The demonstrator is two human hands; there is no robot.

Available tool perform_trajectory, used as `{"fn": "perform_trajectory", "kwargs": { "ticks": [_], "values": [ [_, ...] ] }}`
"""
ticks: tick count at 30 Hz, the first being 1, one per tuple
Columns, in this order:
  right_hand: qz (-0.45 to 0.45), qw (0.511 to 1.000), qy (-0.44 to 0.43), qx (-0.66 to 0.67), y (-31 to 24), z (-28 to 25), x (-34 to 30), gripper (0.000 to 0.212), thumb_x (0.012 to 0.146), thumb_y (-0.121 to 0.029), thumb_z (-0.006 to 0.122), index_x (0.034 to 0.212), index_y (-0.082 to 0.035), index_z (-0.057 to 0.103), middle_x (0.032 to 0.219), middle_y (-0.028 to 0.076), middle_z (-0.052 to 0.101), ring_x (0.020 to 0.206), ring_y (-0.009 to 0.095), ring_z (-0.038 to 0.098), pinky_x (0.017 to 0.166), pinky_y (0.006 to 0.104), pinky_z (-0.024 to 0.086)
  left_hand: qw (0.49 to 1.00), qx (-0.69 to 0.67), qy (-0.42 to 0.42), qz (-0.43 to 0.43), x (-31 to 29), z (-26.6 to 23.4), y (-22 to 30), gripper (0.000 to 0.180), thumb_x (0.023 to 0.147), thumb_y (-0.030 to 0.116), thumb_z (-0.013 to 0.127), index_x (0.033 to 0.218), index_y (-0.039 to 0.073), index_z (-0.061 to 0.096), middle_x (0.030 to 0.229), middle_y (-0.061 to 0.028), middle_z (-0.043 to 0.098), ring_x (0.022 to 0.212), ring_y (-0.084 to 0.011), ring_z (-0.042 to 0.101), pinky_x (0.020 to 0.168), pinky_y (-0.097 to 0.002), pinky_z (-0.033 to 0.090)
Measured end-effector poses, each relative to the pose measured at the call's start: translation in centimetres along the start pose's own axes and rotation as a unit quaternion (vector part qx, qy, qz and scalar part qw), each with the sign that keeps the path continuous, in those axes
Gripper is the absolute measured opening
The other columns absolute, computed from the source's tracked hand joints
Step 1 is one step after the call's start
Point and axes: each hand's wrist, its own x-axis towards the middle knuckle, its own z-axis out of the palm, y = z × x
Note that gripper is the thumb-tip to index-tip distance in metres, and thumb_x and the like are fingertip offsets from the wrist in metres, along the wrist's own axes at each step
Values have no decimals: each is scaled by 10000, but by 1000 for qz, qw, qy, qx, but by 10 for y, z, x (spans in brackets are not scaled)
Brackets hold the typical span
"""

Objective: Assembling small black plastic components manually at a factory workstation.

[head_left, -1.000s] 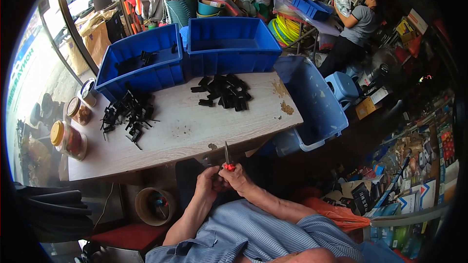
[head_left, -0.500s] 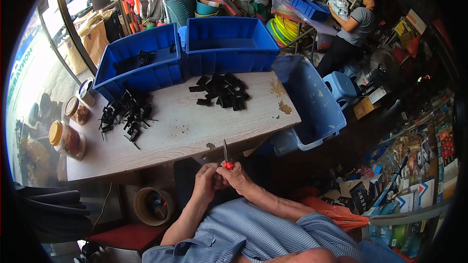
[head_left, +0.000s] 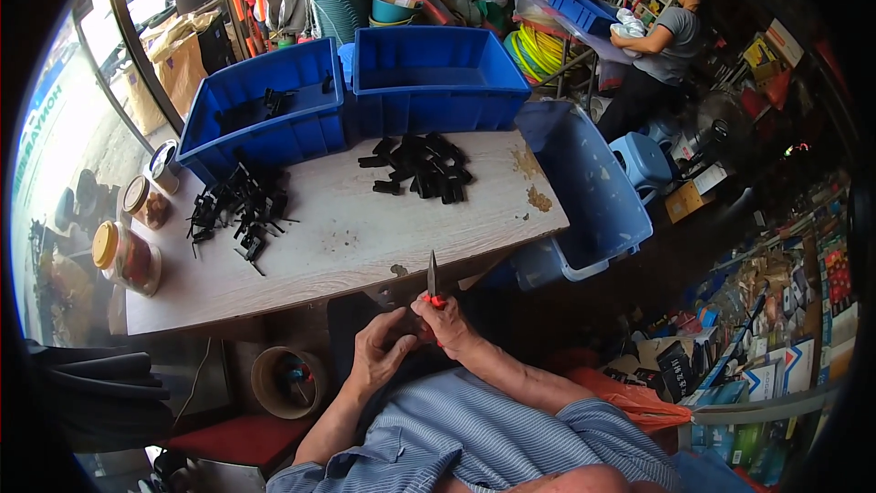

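On the pale table (head_left: 319, 269), a tangle of black stemmed parts (head_left: 242, 205) lies before a blue bin (head_left: 274, 139). The left hand (head_left: 379, 347) is near the table's front edge, thumb and fingers apart. Beyond it sits a black heap (head_left: 427, 169); rightmost, the right hand (head_left: 447, 324) is closed around a pointed red-handled tool (head_left: 432, 278), tip toward the table.

Red is shown on the pointed tool (head_left: 436, 301), black on the piled parts (head_left: 425, 164), blue on the bins (head_left: 444, 111) and the striped shirt (head_left: 474, 420).
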Motion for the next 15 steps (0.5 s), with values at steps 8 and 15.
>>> {"fn": "perform_trajectory", "kwargs": {
  "ticks": [8, 15],
  "values": [
    [-20, 1000, 3, -15, 6, 0, -2, 156, 861, -224, 669, 795, -92, 619, 682, -43, 523, 604, 51, 461, 544, 236, 368, 966, 237, 13, 103, -1, 2, -5, 484, 761, 64, 790, 1179, -13, 558, 1049, -196, 651, 877, -335, 679, 746, -360, 564],
    [-44, 999, 13, -24, 13, 0, -2, 166, 859, -218, 658, 833, -55, 644, 753, -25, 580, 709, 79, 522, 635, 250, 411, 930, 325, 61, 161, 1, 10, -6, 367, 767, 39, 762, 1081, 2, 575, 980, -179, 666, 842, -351, 671, 716, -376, 557]
  ]
}}
